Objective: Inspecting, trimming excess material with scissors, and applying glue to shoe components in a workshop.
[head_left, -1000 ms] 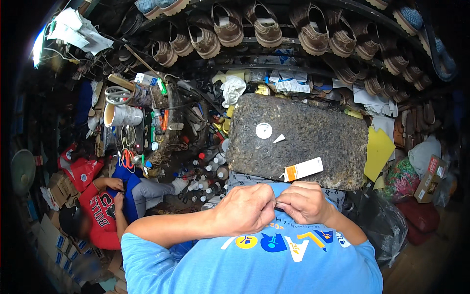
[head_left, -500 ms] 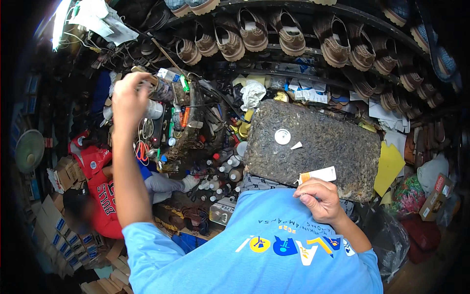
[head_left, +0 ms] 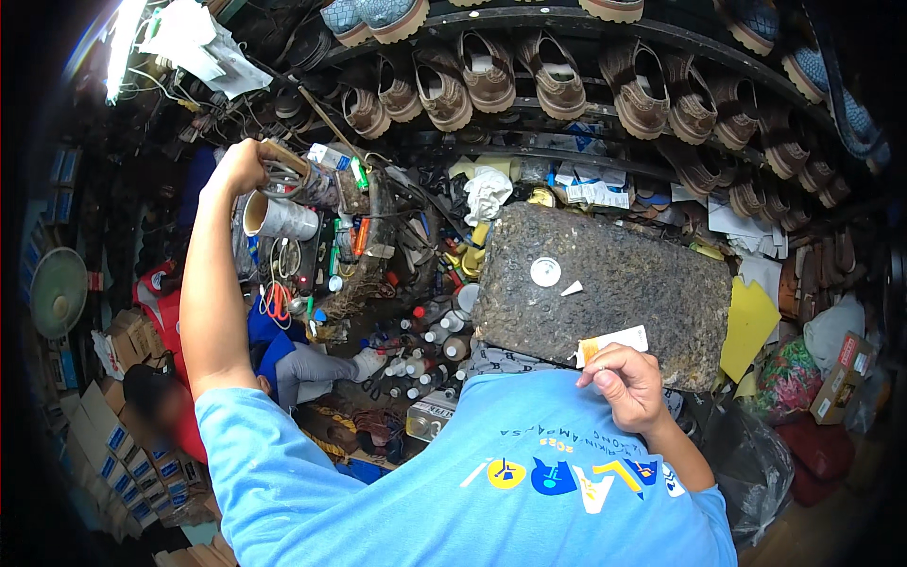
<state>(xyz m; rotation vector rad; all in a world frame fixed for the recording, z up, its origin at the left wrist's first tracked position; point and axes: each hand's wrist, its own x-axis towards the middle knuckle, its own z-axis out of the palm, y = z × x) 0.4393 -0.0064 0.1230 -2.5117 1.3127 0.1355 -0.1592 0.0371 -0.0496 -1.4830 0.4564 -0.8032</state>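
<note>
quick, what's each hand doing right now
Left hand: raised, closed on something at the cluttered tool rack; what it holds is unclear.
Right hand: pinching a small white-and-orange card.

Your left hand (head_left: 236, 168) hides its own fingertips behind the tool rack (head_left: 326, 189). What your right hand (head_left: 625, 383) pinches is too small to tell.

Left hand (head_left: 236, 168) has left the right hand (head_left: 628, 383) at the chest and risen to the hanging tool rack (head_left: 312, 184).
</note>
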